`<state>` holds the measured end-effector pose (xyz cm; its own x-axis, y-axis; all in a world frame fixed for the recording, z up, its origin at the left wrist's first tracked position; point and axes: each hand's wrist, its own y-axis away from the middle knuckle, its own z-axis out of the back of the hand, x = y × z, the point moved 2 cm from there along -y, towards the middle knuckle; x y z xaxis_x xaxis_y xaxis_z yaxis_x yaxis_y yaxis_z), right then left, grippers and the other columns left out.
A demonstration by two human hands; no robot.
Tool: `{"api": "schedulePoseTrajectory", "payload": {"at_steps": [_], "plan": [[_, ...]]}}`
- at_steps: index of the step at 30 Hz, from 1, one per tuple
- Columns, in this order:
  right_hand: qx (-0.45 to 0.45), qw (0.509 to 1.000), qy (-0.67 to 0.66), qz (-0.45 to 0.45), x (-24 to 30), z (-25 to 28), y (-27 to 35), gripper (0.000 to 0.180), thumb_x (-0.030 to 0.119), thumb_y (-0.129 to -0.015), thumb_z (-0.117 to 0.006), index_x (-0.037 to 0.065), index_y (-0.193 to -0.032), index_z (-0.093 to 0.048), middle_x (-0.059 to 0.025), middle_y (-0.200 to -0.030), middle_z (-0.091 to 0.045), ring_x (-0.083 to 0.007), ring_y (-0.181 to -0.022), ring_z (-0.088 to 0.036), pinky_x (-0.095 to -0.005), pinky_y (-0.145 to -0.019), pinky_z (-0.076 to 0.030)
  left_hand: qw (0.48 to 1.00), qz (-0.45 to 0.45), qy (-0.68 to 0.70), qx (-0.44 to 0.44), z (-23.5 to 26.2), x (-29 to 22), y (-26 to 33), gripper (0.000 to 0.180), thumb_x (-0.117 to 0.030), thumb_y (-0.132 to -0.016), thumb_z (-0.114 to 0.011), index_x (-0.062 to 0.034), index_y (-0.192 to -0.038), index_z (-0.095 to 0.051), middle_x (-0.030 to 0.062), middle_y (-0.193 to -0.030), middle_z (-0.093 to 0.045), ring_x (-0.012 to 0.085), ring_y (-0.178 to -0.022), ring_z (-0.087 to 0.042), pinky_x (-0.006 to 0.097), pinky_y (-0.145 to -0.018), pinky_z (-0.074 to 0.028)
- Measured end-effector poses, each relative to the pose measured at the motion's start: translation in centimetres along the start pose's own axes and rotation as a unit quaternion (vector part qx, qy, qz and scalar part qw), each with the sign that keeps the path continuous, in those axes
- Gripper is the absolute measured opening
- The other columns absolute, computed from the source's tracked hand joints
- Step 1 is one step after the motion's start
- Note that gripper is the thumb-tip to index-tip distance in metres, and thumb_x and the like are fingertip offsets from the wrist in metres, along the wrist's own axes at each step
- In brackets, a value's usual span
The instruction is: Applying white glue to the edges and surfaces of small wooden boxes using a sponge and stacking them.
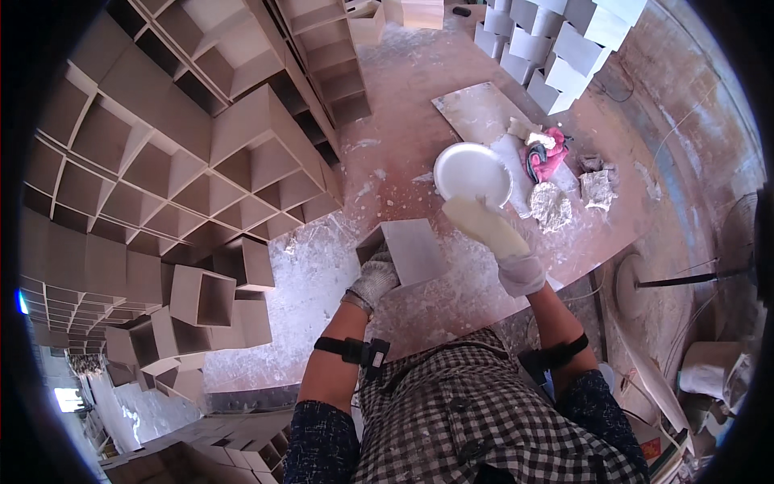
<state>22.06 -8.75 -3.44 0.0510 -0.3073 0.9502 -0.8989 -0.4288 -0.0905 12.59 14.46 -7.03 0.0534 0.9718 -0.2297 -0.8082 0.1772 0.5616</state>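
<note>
Left hand (pixel 376 279), in a whitish knit glove, is bent around the near edge of a small grey-beige open-sided box (pixel 417 252), centre of frame; fingers partly hidden at the dark opening, so their exact purchase can't be told. Box sits tilted in the grasp, a broad smooth face turned up and to the right.

Right hand (pixel 522 274), also in a pale glove, right of centre, is closed around the lower end of a long pale-yellow, spongy-looking pad (pixel 484 226). Pad's far end overlaps, in this view, the near rim of a round white bowl (pixel 439 173); touching or just above, can't tell. Bowl's contents unclear.

Beyond: pink-and-dark crumpled cloth (pixel 550 159) and an off-white crumpled lump (pixel 551 208), upper right of centre, on a reddish-brown, white-spattered surface (pixel 395 177). Loose beige boxes (pixel 203 295) heap at lower left; pale stacked boxes (pixel 534 42) stand at top right.

Handling, my judgement: a grasp at the opening is sensible, leaving the broad face free. Best to brace the box so it can't twist, lay the pad flat rather than tip-first, press lightly and evenly, and mind the corners, which may dent. Loose glove fabric should stay off the faces.
</note>
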Motion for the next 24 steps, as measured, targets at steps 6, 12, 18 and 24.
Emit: {"api": "schedulePoseTrajectory", "payload": {"at_steps": [6,12,18,24], "plan": [[0.07,0.997,-0.007,0.014,-2.8,-2.8,-1.1,0.046,0.004,-0.083,-0.063,0.004,-0.126,-0.049,-0.0056,-0.115,-0.057,-0.016,-0.103,-0.056,-0.0304,-0.09,-0.045,0.967,-0.096,0.04,-0.234,-4.1,1.5,0.1,0.035,-0.022,-0.09,-0.044,-0.0087,-0.12,-0.055,0.0161,-0.12,-0.055,0.031,-0.108,-0.055,0.04,-0.091,-0.044],[0.125,0.989,0.024,0.072,-3.1,-4.0,3.0,0.044,0.006,-0.084,-0.063,0.004,-0.126,-0.049,-0.0074,-0.115,-0.059,-0.017,-0.102,-0.058,-0.0292,-0.084,-0.049,0.977,-0.028,0.069,-0.198,-6.2,2.8,-1.1,0.037,-0.026,-0.089,-0.046,-0.0102,-0.121,-0.055,0.0152,-0.12,-0.056,0.0314,-0.108,-0.056,0.041,-0.089,-0.045],[0.206,0.938,-0.053,-0.274,-2.2,-0.7,9.9,0.033,0.016,-0.093,-0.053,-0.002,-0.12,-0.051,-0.0078,-0.11,-0.06,-0.0181,-0.103,-0.058,-0.0284,-0.09,-0.046,0.985,-0.009,0.083,-0.148,-4.3,1.6,-0.6,0.038,-0.029,-0.088,-0.048,-0.0112,-0.121,-0.055,0.0154,-0.124,-0.053,0.0304,-0.112,-0.053,0.04,-0.091,-0.044],[0.235,0.88,0.274,0.309,6.1,-4.8,-1.6,0.035,0.01,-0.094,-0.048,-0.002,-0.126,-0.046,-0.0118,-0.121,-0.055,-0.0186,-0.113,-0.053,-0.0279,-0.098,-0.039,0.979,0.018,0.109,-0.169,-4.3,1.5,-0.3,0.039,-0.029,-0.088,-0.048,-0.0115,-0.122,-0.055,0.0157,-0.126,-0.051,0.03,-0.115,-0.05,0.039,-0.093,-0.042]]}}
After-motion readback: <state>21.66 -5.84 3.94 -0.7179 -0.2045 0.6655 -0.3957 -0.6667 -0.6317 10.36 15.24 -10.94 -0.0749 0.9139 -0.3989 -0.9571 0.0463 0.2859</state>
